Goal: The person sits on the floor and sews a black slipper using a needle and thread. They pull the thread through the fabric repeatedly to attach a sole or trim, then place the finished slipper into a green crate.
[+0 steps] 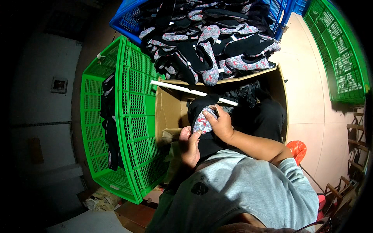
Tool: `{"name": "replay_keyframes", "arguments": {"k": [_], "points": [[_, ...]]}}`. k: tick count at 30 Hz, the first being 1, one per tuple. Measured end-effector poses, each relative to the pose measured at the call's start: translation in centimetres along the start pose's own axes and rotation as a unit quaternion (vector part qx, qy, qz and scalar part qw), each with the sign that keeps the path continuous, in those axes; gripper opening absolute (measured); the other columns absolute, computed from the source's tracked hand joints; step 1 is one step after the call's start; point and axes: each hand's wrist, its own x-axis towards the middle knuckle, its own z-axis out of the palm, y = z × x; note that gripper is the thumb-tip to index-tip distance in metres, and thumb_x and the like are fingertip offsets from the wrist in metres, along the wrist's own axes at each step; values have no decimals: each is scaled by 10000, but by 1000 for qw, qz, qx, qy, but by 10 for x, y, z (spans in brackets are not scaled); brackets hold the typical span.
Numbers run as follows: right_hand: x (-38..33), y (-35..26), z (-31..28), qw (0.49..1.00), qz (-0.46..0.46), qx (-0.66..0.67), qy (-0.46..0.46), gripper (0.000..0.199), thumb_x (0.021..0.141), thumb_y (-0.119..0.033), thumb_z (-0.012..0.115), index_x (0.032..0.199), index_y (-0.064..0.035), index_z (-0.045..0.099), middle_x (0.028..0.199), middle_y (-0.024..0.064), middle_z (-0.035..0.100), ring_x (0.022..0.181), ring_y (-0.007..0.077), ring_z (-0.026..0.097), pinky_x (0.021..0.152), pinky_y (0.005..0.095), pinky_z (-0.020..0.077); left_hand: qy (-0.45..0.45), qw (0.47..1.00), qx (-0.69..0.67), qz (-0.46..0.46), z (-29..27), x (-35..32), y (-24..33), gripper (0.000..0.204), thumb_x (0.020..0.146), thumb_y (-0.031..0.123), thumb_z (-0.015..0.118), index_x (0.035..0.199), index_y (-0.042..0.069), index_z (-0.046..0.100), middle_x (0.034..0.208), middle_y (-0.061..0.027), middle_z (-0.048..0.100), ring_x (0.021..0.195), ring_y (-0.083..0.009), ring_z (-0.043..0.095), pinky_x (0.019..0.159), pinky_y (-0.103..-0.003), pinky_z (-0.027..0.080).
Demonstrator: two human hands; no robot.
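Note:
Over my lap, both hands hold a cloth slipper (202, 123) with a grey, pink and red floral print. My left hand (189, 149) pinches its lower edge between thumb and fingers. From the other side my right hand (222, 125) grips it, the thumb pressed on the print. Dark cloth lies right behind the slipper; whether it belongs to it or to my trousers I cannot tell. Just beyond my hands, a white bar (194, 92) lies slantwise across an open cardboard box (171, 105). Black patterned material (244, 93) shows inside the box.
A heap of similar black and floral slippers (210, 50) fills a blue crate (124, 17) beyond the box. To the left stands a green crate (134, 108) holding black pieces (110, 128). Another green crate (338, 50) is at far right. A red plastic bag (297, 150) lies beside my right elbow.

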Motion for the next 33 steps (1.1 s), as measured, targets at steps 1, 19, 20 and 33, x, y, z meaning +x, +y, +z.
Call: {"name": "replay_keyframes", "arguments": {"k": [1,19,20,33], "points": [[1,0,-1,1000,-3,6,2,282,939,-285,742,1014,-23,672,851,228,705,797,416,694,695,446,537,-15,1000,2,-11,-2,1,0,286,893,48,659,1158,22,556,1054,-65,652,892,-140,623,807,-274,489],[-21,-13,-13,966,66,201,-148,317,1068,-191,571,1312,10,588,1111,100,699,1033,158,645,927,307,504,137,716,544,416,2,6,16,224,755,-87,647,905,53,558,901,-125,589,793,-329,567,721,-431,465],[-22,-14,-17,947,82,257,-173,324,1072,-183,567,1328,16,575,1141,75,685,1055,136,620,946,296,492,144,742,523,395,10,1,25,215,763,-80,646,921,46,573,933,-143,610,849,-356,593,758,-449,483],[-32,-31,-35,878,241,332,-246,460,1047,-197,640,1462,-40,518,999,-10,642,734,49,523,638,221,451,-71,680,616,391,27,-29,59,444,742,101,835,1143,0,674,1376,-240,604,1214,-421,615,1031,-471,494]]}}
